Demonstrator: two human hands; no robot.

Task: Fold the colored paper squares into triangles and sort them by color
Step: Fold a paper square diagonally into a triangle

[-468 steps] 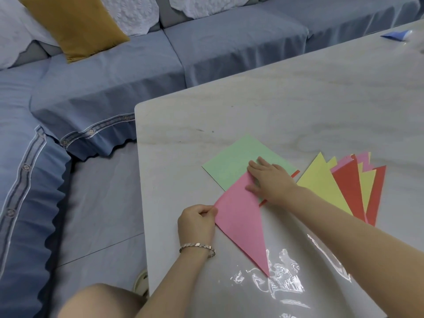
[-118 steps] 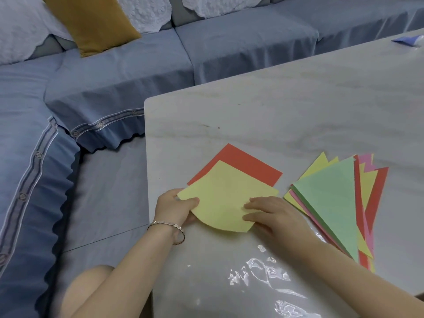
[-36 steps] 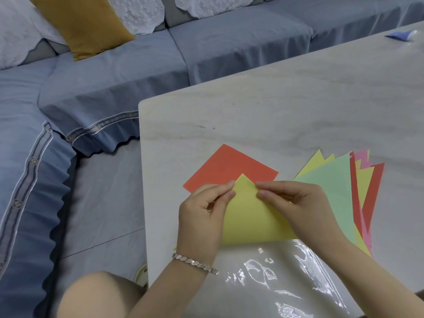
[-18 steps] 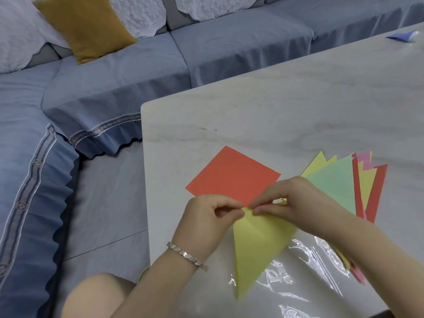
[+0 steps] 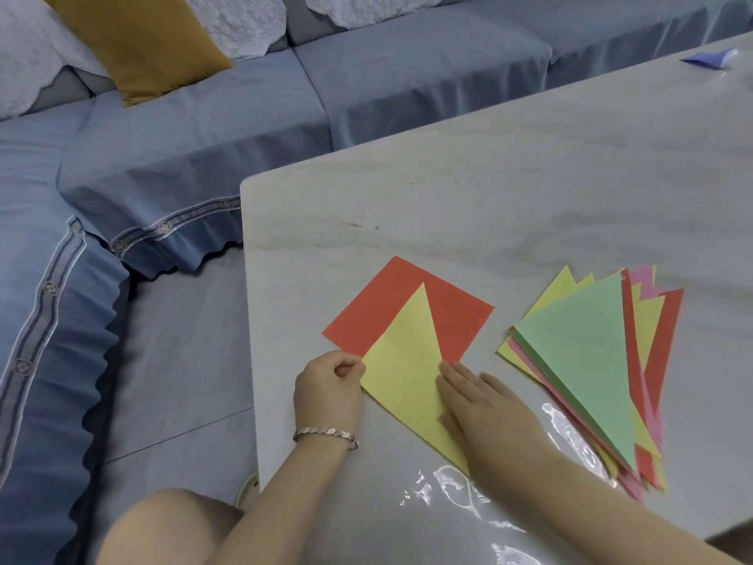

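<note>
A yellow paper triangle (image 5: 403, 360) lies folded on the table, its top point overlapping a flat red paper square (image 5: 391, 309). My left hand (image 5: 328, 395) pinches the triangle's left corner between thumb and fingers. My right hand (image 5: 485, 413) lies flat with fingers spread, pressing on the triangle's right folded edge. To the right sits a fanned pile of folded triangles (image 5: 591, 360), a green one on top with yellow, pink and red ones beneath.
The pale marble-look table (image 5: 489, 189) has its left edge beside my left hand and a glossy reflection near the front. A small blue item (image 5: 707, 59) lies at the far right. A blue sofa (image 5: 203, 128) with a mustard cushion (image 5: 138, 42) surrounds the table.
The yellow paper, held up at its top corners half a second ago, now lies flat on the table as a triangle. My right hand has flattened onto it; my left moved to its left corner.
</note>
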